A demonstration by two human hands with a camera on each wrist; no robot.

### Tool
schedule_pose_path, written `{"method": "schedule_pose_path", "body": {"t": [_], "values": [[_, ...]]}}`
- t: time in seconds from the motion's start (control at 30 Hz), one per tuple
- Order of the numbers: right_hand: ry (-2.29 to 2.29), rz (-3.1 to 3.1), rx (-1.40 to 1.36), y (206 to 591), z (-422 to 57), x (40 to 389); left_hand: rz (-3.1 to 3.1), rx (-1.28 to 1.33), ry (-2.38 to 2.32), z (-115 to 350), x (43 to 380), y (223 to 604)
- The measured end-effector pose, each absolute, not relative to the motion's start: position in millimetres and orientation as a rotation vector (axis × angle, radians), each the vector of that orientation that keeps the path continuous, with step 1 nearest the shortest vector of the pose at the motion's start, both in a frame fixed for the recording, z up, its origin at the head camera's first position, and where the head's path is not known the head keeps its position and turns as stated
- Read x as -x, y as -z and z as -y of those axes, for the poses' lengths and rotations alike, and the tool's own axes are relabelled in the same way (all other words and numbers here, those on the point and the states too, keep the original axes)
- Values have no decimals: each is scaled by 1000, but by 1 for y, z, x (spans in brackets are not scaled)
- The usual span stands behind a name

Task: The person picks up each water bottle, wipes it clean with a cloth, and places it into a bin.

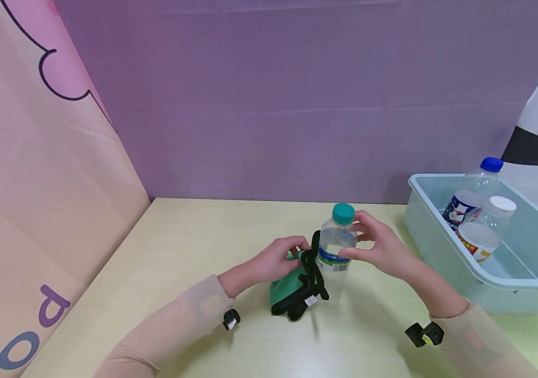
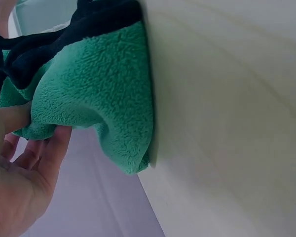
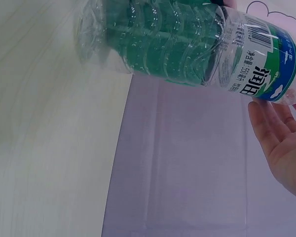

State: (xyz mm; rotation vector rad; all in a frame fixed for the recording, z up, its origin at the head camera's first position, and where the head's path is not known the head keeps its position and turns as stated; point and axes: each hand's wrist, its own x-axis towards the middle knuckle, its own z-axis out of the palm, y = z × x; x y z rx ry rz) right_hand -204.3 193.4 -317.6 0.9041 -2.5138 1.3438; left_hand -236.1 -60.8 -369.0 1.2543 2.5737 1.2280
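Observation:
A clear plastic bottle point(image 1: 333, 241) with a green cap stands on the table, bearing a blue, green and white label point(image 3: 266, 59). My right hand point(image 1: 382, 245) holds it from the right, thumb at the label and fingers on the far side. Just left of the bottle, my left hand point(image 1: 278, 259) pinches a green fluffy cloth point(image 2: 96, 84) with black edging, bunched and hanging down to the tabletop. A small white tag point(image 1: 311, 301) shows on the black trim. Through the bottle in the right wrist view, the cloth's green shows behind it.
On the right of the table point(image 1: 193, 231) stands a light blue plastic bin point(image 1: 524, 294). Inside it lean a bottle with a blue cap point(image 1: 492, 164) and one with a white cap point(image 1: 502, 206). A purple cloth backdrop point(image 1: 250, 105) rises behind the table's far edge.

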Motion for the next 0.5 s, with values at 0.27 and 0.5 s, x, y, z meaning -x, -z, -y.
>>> {"method": "schedule_pose_path", "body": {"t": [0.27, 0.5], "values": [[-1329, 2513, -925, 320, -193, 206, -2535, -1155, -1462, 59, 235, 359], [-1310, 2465, -946, 319, -194, 206, -2441, -1137, -1723, 52, 230, 322]]}}
